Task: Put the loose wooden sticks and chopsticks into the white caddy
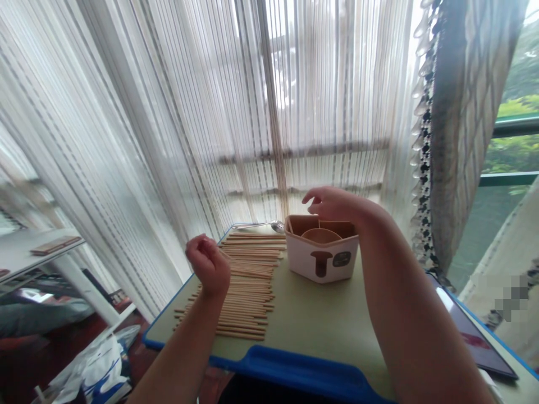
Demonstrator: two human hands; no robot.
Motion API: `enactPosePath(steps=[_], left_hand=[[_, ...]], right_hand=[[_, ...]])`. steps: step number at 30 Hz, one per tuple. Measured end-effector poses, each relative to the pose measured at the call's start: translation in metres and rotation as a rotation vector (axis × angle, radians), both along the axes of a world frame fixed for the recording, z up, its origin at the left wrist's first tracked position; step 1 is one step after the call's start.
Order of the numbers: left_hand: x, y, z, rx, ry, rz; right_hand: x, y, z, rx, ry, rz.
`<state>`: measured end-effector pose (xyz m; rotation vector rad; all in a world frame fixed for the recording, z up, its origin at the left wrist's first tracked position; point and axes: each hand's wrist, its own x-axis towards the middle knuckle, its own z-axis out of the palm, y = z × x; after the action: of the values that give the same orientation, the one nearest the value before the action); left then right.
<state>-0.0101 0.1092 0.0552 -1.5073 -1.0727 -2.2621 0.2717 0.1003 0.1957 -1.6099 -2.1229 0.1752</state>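
Chopsticks (246,297) mostly right of the left grip (209,265)

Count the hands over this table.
2. The left hand is at the left ends of the sticks; the right hand is at the holder's far rim. Some fingers are hidden, but both hands show.

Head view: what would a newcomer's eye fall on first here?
Probably the thin, light-brown sticks laid side by side on the left of the pale green, blue-edged table, with the curled left hand over their left side. Next, the white, brown-lined holder stands upright to their right, the right hand by its far rim.
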Motion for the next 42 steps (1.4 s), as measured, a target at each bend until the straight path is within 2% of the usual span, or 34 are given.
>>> enactPosePath(steps=[3, 5, 9, 17, 22, 26, 32, 37, 42], left_hand=[[0.003, 0.001, 0.005, 0.064, -0.071, -0.049], [0.004, 0.002, 0.007, 0.016, -0.116, -0.106], [0.002, 0.011, 0.003, -0.159, -0.325, -0.263], [-0.003, 0.039, -0.011, -0.488, -0.960, -0.633], [0.000, 0.041, -0.015, -0.726, -1.140, -0.860], [0.004, 0.036, -0.014, -0.809, -1.183, -0.974], [0.012, 0.028, -0.013, -0.918, -1.157, -1.092], [0.017, 0.026, -0.016, -0.966, -1.044, -1.058], [0.021, 0.024, -0.024, -1.081, -0.774, -0.980]], right_hand=[[0.000, -0.002, 0.001, -0.019, 0.017, 0.005], [-0.001, -0.003, 0.002, -0.033, 0.029, 0.006], [0.001, -0.001, 0.000, -0.015, 0.020, 0.015], [0.002, 0.006, -0.004, -0.010, 0.001, 0.014], [-0.008, 0.009, -0.009, 0.000, 0.000, 0.042], [-0.017, 0.016, -0.017, 0.016, 0.068, 0.116], [-0.026, 0.029, -0.031, 0.001, 0.288, 0.212], [-0.036, 0.031, -0.033, -0.026, 0.459, 0.256], [-0.050, 0.027, -0.028, 0.000, 0.889, 0.257]])
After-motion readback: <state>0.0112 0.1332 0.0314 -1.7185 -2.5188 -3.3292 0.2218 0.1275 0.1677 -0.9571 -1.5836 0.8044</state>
